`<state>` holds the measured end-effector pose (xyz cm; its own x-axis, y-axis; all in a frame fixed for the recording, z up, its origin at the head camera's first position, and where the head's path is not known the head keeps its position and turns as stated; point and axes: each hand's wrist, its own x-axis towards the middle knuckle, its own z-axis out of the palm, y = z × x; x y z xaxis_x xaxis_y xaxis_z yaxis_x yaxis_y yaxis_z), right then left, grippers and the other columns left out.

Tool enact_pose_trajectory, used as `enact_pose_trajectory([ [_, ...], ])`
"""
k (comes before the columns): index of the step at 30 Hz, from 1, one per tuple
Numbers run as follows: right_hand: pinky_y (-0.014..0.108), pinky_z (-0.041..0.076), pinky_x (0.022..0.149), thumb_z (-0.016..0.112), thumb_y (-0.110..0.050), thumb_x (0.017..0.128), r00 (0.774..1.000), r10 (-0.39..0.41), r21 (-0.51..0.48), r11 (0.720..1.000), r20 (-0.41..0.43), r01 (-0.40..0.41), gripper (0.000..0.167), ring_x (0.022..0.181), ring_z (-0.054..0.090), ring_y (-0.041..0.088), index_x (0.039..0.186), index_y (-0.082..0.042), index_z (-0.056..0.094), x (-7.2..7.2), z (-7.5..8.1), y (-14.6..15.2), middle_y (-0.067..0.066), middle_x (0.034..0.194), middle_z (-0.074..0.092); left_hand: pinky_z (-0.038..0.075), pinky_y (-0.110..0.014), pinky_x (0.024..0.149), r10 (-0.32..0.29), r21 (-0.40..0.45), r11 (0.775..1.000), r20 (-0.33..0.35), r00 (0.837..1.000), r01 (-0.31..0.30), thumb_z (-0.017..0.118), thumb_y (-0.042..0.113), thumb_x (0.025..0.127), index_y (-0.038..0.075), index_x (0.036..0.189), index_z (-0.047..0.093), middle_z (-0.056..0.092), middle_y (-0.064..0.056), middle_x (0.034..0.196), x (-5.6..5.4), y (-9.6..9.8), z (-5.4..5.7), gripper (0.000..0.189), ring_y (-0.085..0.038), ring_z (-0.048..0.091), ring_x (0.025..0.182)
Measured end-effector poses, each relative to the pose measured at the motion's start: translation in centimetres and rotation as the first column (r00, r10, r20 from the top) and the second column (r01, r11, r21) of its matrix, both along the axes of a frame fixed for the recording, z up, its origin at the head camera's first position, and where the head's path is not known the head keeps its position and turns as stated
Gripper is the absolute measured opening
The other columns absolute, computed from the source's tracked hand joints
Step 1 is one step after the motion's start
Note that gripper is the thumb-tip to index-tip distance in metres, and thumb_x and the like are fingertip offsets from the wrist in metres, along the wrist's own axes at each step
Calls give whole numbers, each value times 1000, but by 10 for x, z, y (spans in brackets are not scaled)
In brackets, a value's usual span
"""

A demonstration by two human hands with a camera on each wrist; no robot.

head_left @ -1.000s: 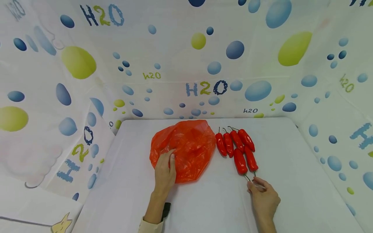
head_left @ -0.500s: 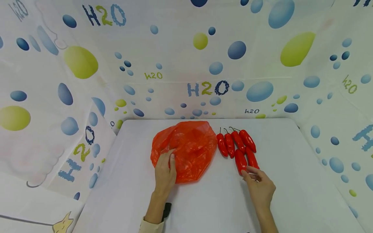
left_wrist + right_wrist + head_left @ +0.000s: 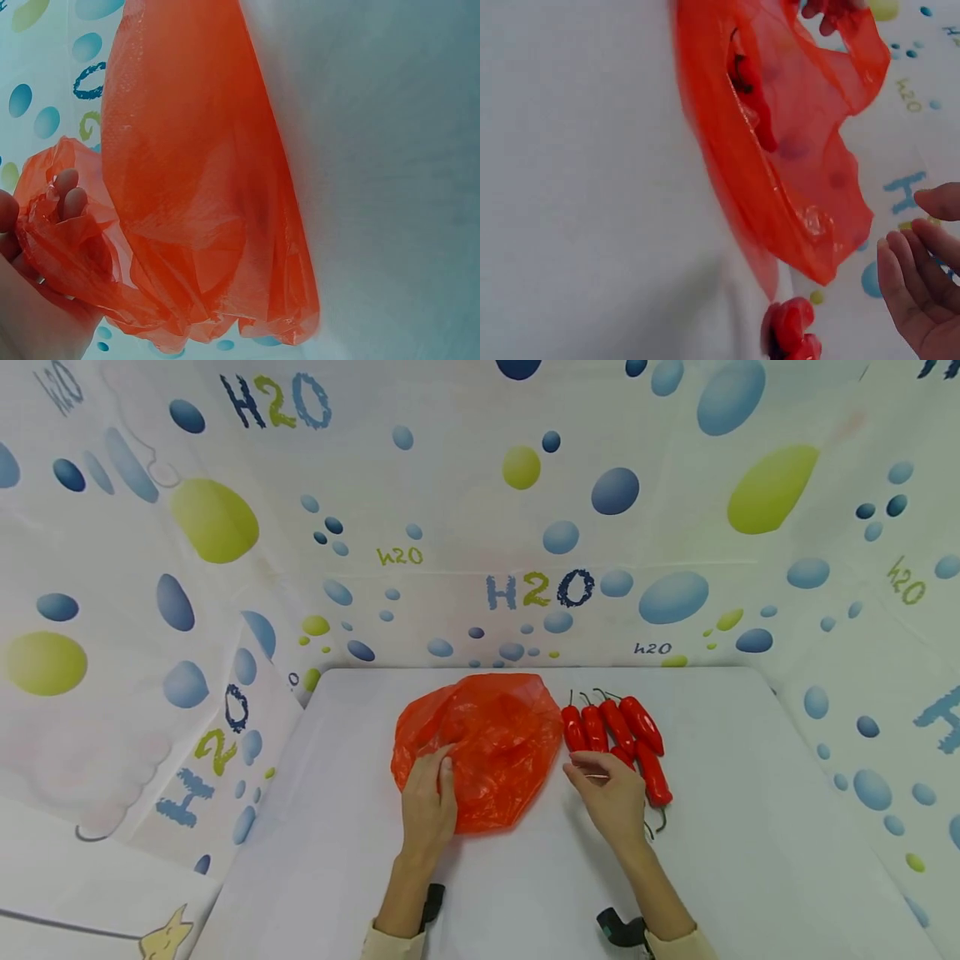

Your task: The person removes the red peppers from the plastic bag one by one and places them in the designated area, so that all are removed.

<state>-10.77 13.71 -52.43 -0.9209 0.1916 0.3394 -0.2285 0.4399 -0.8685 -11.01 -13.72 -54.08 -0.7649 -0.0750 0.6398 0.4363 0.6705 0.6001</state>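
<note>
A thin red plastic bag [image 3: 510,752] stands opened up at the middle of the table. My left hand [image 3: 427,797] grips its near-left edge; in the left wrist view the fingertips [image 3: 73,202] curl round the gathered plastic. Through the bag's mouth, the right wrist view shows a red chili pepper [image 3: 759,105] with a dark stem inside. Right of the bag, several shiny red chili peppers [image 3: 641,725] lie in two rows. My right hand [image 3: 613,797] hovers just before them, nothing in it, thumb and fingers apart, partly hiding one near pepper.
The white table [image 3: 315,827] is backed by a patterned sheet [image 3: 450,468] with blue and green drops. A dark wrist-camera mount [image 3: 622,928] shows beside the right sleeve [image 3: 678,945], another [image 3: 433,903] by the left wrist.
My right hand has moved from the stem ends of the near peppers up and left toward the bag. My left hand keeps its grip in place. The head view has shifted slightly.
</note>
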Motion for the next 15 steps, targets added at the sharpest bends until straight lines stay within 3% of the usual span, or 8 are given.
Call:
enact_pose_trajectory([
  [7, 29, 62, 83, 84, -23, 91, 991, 122, 39, 992, 51, -124, 27, 94, 73, 15, 115, -12, 79, -22, 14, -30, -1, 106, 77, 57, -39, 100, -5, 26, 1000, 32, 999, 4, 58, 12, 107, 8, 135, 66, 70, -6, 125, 2, 0, 2, 29, -22, 65, 114],
  [15, 36, 62, 87, 84, -26, 90, 959, 244, 146, 953, 143, -264, 31, 99, 71, 17, 118, -12, 77, -49, 11, -63, -2, 108, 75, 57, -40, 99, -4, 3, 1000, -2, 1000, 4, 59, 11, 107, 8, 134, 66, 70, -6, 126, 0, -3, 0, 29, -22, 65, 115],
])
